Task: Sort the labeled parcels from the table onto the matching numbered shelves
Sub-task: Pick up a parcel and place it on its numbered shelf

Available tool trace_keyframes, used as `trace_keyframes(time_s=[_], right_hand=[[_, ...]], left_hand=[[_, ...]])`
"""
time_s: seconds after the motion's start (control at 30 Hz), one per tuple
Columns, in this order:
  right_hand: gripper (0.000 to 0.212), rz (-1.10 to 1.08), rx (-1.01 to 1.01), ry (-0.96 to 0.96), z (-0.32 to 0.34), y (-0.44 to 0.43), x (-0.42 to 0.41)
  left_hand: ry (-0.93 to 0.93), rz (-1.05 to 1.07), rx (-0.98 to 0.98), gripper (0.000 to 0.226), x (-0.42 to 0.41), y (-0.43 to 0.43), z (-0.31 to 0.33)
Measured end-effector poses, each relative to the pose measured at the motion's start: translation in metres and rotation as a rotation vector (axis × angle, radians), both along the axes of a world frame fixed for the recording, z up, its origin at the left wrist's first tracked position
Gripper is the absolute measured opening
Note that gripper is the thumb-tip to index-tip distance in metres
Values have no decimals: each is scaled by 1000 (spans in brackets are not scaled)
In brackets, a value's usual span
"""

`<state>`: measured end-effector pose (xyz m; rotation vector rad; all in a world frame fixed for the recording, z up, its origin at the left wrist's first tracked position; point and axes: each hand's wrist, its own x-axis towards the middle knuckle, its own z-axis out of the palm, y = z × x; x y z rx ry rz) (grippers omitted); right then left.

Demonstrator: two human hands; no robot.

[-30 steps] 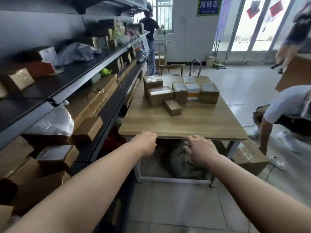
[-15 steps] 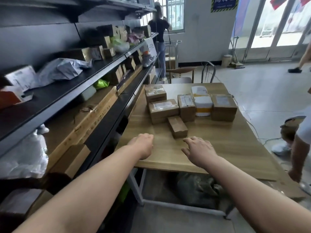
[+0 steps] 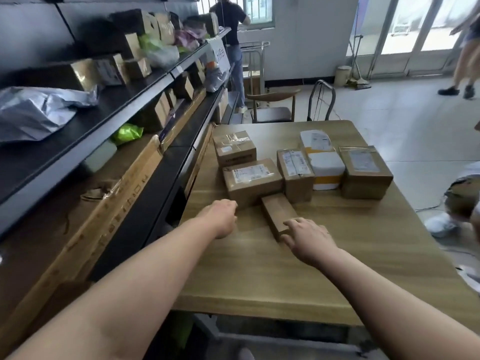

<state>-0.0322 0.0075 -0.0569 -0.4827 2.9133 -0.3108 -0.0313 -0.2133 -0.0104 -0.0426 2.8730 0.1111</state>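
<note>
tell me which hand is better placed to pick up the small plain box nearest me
Right. The right hand is already at the near end of the small box, fingers spread at its edge. The left hand sits to the box's left, apart from it, by the labeled box.

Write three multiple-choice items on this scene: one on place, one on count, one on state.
1. Where is the small plain box?
A. nearest the hands
B. on a shelf
C. on the chair

2. How many parcels lie on the table?
A. three
B. seven
C. ten

3. The left hand is
A. lifting a box
B. loosely curled, holding nothing
C. gripping a bag

A: it lies closest, fingers of the right hand at its end.
B: seven count out.
B: nothing is in it.
</note>
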Motion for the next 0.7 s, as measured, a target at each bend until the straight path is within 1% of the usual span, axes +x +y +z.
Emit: trace_keyframes(time_s=[0.13,0.3,0.37,0.47,0.53,0.63,0.7], right_hand=[[47,-39,-14,-47,-4,-34,-47],[46,-76,-47,-73,-13,-72,-88],[48,-79,-56,-102,-19,-81,-101],[50,-85,-60,-136,-25,-91,-118],[52,-96,-69,-148,-28,-96,-129],[54,-98,-80,-126,-30,-104,-145],[55,-98,-84,-96,-32,-110,-155]], left_hand=[[-17,49,92,46,-60,-33,-15],[-27,60,118,35,-128,-61,-35],[-14,47,143,39,-149,-67,-46],[-39,26,180,53,-168,-72,-64],[-56,30,203,56,-174,-72,-76],[-60,20,187,52,-177,-73,-86],[0,-38,134,43,-182,-75,-84]])
